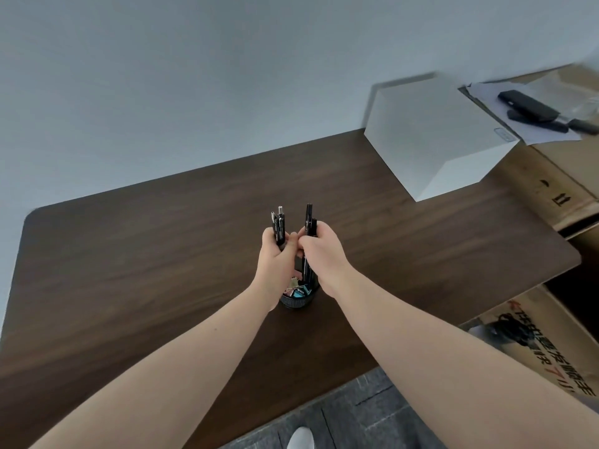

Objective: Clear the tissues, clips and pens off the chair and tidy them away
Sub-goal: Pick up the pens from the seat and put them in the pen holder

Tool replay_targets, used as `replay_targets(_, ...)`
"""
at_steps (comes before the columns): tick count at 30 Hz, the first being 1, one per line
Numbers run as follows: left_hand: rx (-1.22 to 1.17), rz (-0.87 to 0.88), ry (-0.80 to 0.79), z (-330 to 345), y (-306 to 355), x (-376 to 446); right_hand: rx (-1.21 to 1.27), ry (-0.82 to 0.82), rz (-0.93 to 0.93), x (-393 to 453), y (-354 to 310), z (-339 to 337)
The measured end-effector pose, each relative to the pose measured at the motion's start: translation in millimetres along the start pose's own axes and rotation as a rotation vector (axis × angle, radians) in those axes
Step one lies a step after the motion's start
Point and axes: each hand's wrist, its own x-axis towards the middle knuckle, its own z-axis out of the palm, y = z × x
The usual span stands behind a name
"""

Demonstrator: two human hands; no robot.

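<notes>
Left hand (pixel 275 251): curled round a bunch of black pens (pixel 279 226), tips up, held above the cup.
Right hand (pixel 319 247): gripping two more dark pens (pixel 309 222), upright; their lower ends reach down into the cup.
Hands: knuckles touching, both directly over the cup.
Cup (pixel 296 299): black, round, standing on the table, mostly hidden by the wrists.
Clips (pixel 296 290): coloured binder clips, pink and blue, lying inside the cup.
Table (pixel 146 254): dark wood, against a pale wall.
White box (pixel 434 134): far right corner of the table.
Cartons (pixel 557 189): brown, stacked right of the table; dark objects lie on paper on top.
Floor: grey tiles; a white shoe tip (pixel 301 439) at the bottom edge.
</notes>
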Motion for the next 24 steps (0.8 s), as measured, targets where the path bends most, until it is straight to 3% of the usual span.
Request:
replay_targets(17, 0.39, 0.154, 0.009, -4.3, -9.3, 1.9, -0.401, -0.005, -0.179, -7.0, 11.3, -14.6)
replay_targets(24, 0.809, 0.208, -0.089, -11.8, -0.8, -6.1, -0.641, 0.015, -0.273, -22.1, 16.3, -43.0)
